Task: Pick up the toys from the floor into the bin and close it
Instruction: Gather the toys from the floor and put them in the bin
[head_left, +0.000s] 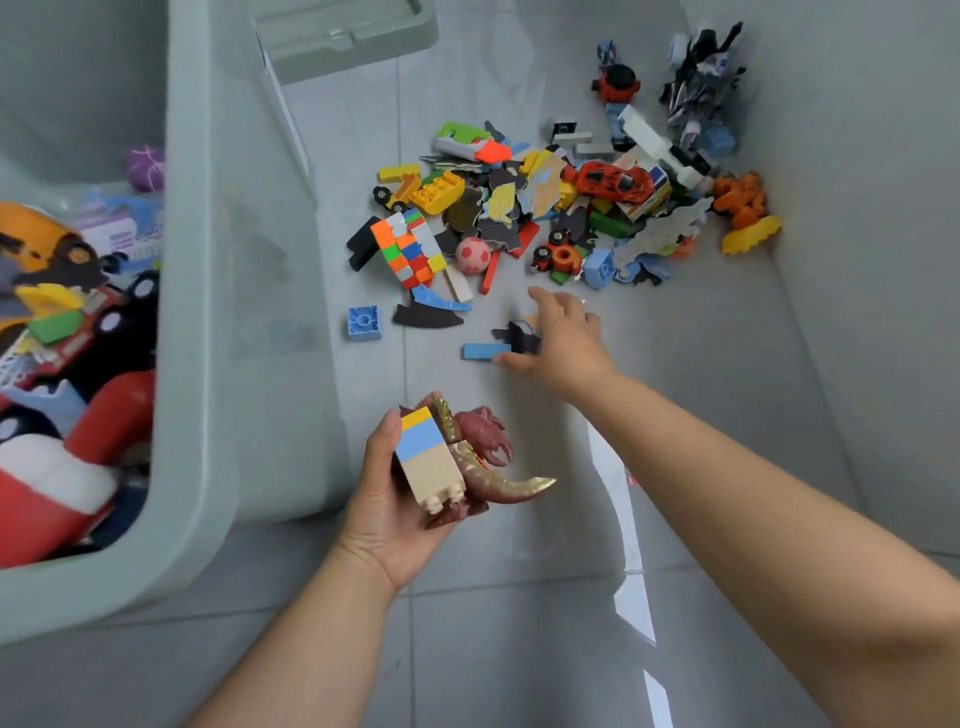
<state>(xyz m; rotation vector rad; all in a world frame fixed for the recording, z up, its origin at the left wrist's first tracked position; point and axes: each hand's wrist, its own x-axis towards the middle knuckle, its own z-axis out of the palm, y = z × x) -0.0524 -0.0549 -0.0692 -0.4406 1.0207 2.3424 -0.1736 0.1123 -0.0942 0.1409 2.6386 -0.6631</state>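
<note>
My left hand (387, 499) holds a stack of building blocks (428, 457) and a maroon dinosaur toy (485, 462) just right of the grey-green bin (208, 364). The bin is open and holds several toys. My right hand (563, 338) reaches over the floor, fingers spread, its thumb touching a flat blue block (483, 351) and its palm over a dark puzzle piece (519, 335). Beyond it lies a pile of toys (561, 208): a twisted colour cube (410, 249), a pink ball (472, 255), a red car (615, 182).
The bin's lid (343, 31) lies on the floor at the back. A blue square brick (363, 323) sits alone near the bin. A wall runs along the right side. An orange figure (740, 202) and black robot toys (698, 83) sit by the wall.
</note>
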